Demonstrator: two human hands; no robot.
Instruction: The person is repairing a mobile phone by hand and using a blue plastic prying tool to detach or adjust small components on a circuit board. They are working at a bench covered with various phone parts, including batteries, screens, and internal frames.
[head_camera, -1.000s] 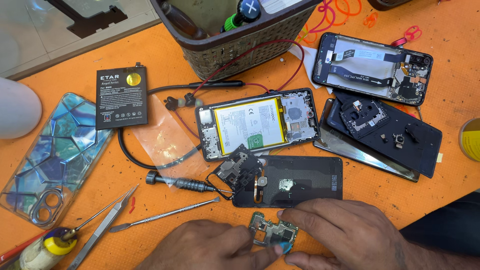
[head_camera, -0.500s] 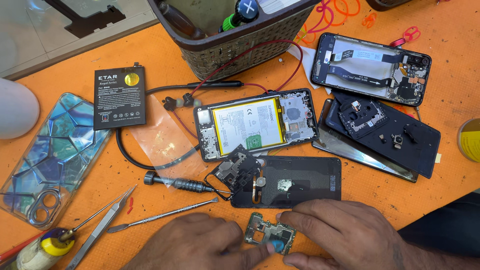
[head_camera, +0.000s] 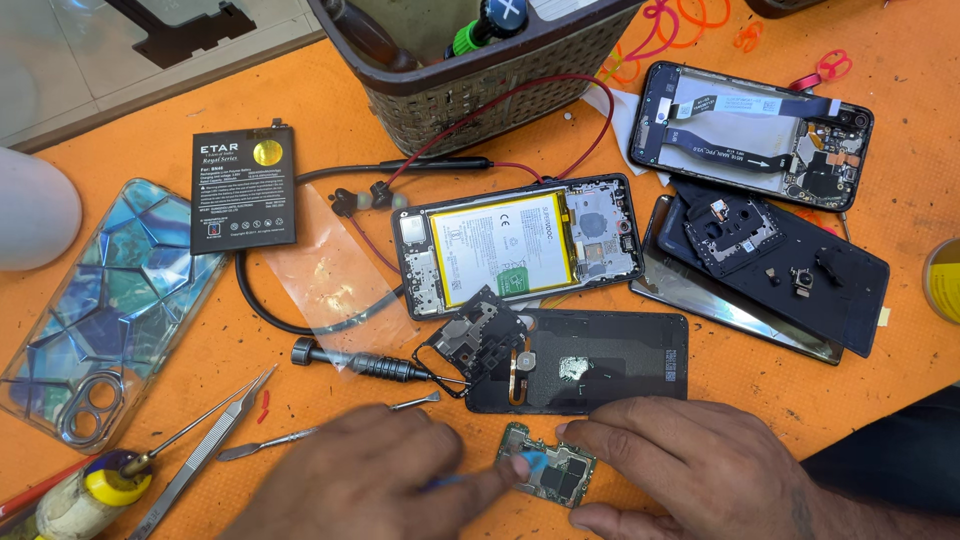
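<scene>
While my right hand (head_camera: 700, 470) pins the small circuit board (head_camera: 548, 476) flat on the orange mat (head_camera: 880, 390), fingers curled at its edge, my left hand (head_camera: 370, 480) pinches a thin blue-tipped tool (head_camera: 520, 466) against the board's top. As I judge it, teardown is done: the board lies free, just below the black back cover (head_camera: 590, 360), and the opened phone (head_camera: 520, 245) shows its battery. Work on the board looks under way; reassembly remains. A screwdriver (head_camera: 360, 362) and tweezers (head_camera: 205, 450) lie to the left.
</scene>
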